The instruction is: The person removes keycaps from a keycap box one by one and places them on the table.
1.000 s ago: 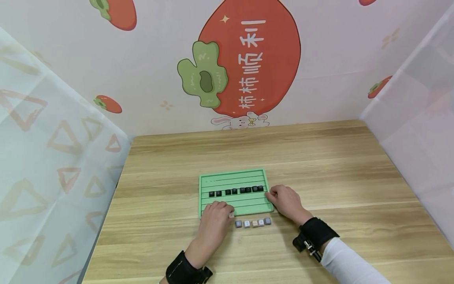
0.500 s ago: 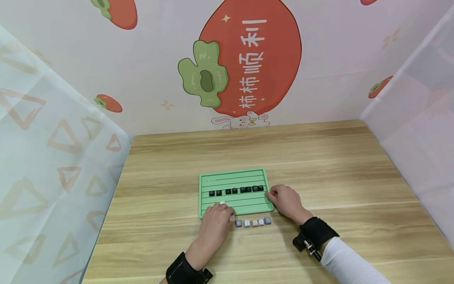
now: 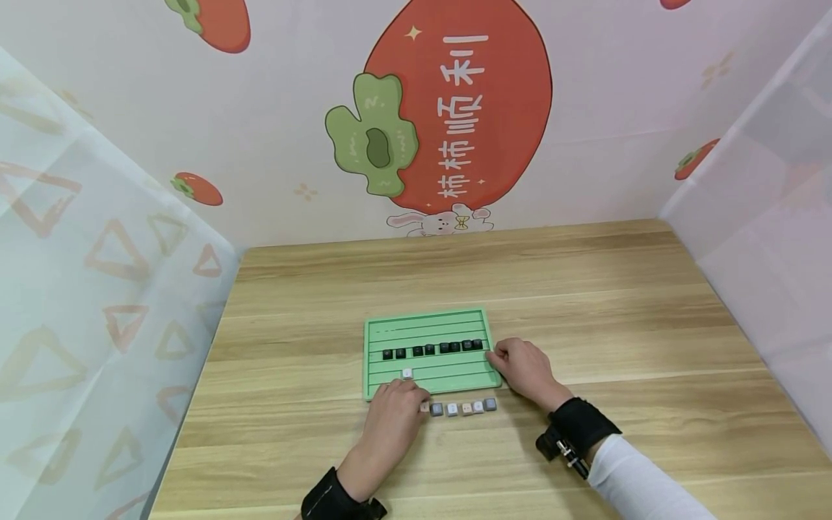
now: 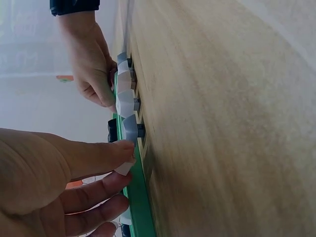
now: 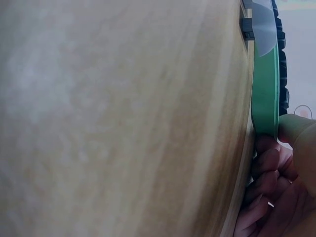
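A green board [image 3: 448, 383] with ridged lines lies on the table and carries a row of several black keycaps [image 3: 430, 350]. One white keycap [image 3: 407, 373] sits on the board nearer its front edge. My left hand [image 3: 395, 413] is at that front edge, pinching a pale keycap [image 4: 125, 167] between thumb and fingertips. In the head view, the pinched keycap is mostly hidden by the hand. At the board's right side my right hand [image 3: 525, 368] grips the edge, thumb [image 5: 294, 127] on top and fingers curled below.
Grey, white and beige keycaps stand in a row in front of the board, among them a grey keycap [image 3: 490, 404] at the right end. The wooden table [image 3: 585, 289] is bounded by a printed back wall [image 3: 598, 159] and side sheets.
My left hand has drawn back slightly toward me with the pale keycap, uncovering the white keycap on the board. My right hand has stayed at the board's edge.
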Tool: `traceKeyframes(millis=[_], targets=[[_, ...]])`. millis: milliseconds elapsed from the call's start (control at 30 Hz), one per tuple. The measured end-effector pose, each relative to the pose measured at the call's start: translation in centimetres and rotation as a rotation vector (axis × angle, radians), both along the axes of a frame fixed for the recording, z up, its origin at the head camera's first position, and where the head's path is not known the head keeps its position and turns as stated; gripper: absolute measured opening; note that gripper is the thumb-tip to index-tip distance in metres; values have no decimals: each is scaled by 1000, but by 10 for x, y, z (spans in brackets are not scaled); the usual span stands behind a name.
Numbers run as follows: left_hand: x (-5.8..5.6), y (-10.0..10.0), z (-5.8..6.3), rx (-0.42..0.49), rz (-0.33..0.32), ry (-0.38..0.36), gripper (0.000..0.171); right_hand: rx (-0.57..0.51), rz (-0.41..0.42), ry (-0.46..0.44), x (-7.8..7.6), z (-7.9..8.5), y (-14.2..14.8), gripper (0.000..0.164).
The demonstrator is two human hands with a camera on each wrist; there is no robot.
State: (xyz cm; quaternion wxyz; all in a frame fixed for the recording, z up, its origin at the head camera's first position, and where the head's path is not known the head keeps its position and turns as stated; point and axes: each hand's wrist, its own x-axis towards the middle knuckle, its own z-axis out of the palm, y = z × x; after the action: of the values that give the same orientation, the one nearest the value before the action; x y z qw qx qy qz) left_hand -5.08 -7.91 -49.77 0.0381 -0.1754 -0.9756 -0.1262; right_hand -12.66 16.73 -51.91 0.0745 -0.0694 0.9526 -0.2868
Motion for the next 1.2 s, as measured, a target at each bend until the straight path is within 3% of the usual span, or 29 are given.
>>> traceKeyframes(millis=[400, 900, 1200], targets=[[2, 0, -2, -13, -12, -26, 20, 4, -1, 0, 0, -2, 0, 46], [2, 0, -3, -39, -47, 11, 16, 3, -15, -15, -1, -3, 0, 47], [4, 1, -2, -48, -45, -18, 15, 6, -16, -13, -2, -5, 0, 47]])
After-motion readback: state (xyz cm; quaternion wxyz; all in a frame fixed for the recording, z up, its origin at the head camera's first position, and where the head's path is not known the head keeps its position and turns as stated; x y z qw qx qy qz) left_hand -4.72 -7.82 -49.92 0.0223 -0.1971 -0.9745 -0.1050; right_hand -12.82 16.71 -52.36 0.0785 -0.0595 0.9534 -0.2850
